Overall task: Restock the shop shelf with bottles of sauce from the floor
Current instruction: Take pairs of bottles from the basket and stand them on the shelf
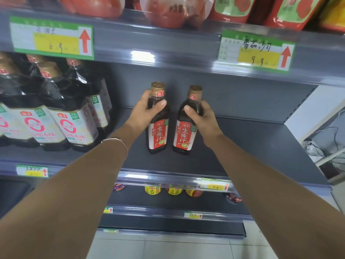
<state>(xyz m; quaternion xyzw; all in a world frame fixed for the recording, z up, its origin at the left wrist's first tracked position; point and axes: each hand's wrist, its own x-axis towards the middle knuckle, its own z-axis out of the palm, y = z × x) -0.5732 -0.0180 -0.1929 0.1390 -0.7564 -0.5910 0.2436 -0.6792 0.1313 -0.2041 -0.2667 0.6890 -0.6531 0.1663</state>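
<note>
Two dark sauce bottles with red labels and gold caps stand side by side on the grey middle shelf (252, 143). My left hand (143, 111) grips the left bottle (157, 128) round its shoulder. My right hand (202, 116) grips the right bottle (183, 131) in the same way, just below its neck. Both bottles are upright, and their bases look set on the shelf board. A thin bracelet sits on my left wrist.
Large dark soy sauce jugs (61, 113) with white labels fill the shelf's left part. Red pouches (168, 10) line the shelf above, with price tags (255, 51) on its edge. Small jars (173, 190) sit on the lower shelf. Cables (326, 146) lie at the right.
</note>
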